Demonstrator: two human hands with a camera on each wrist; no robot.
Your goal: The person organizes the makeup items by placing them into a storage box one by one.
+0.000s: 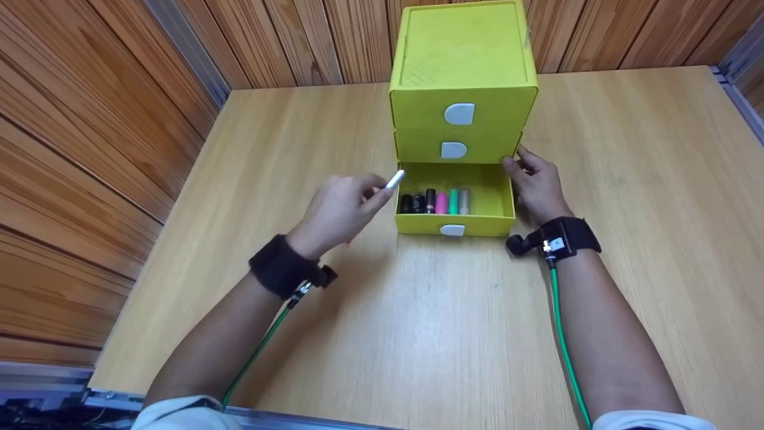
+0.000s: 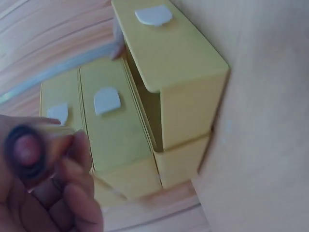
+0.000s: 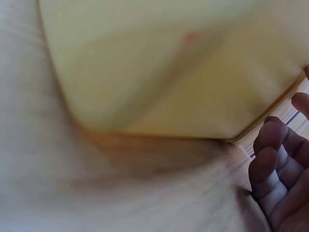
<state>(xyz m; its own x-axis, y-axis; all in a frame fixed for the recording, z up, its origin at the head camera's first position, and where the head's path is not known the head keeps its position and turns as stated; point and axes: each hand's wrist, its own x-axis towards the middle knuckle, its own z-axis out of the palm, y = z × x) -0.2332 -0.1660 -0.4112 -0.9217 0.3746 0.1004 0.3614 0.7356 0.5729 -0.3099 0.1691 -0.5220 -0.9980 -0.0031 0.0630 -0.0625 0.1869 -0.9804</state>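
My left hand [image 1: 343, 206] pinches a slim tube [image 1: 395, 179] between thumb and fingers, its white end pointing up at the left edge of the open bottom drawer [image 1: 492, 203]. In the left wrist view the tube's near end [image 2: 26, 151] is a dark ring with a reddish middle. My right hand [image 1: 537, 182] rests against the right side of the yellow-green drawer cabinet [image 1: 456, 110], thumb at its front corner just above the open drawer. In the right wrist view its other fingers [image 3: 268, 164] bend loosely beside the cabinet. Several small tubes [image 1: 441, 203] stand in a row in the drawer, black, pink, green and grey.
Two upper drawers with white handles [image 1: 459, 113] are closed. The cabinet stands at the back of a wooden table [image 1: 298, 137], before a plank wall [image 1: 334, 42]. Green cables [image 1: 561, 322] run from both wrist straps along the forearms.
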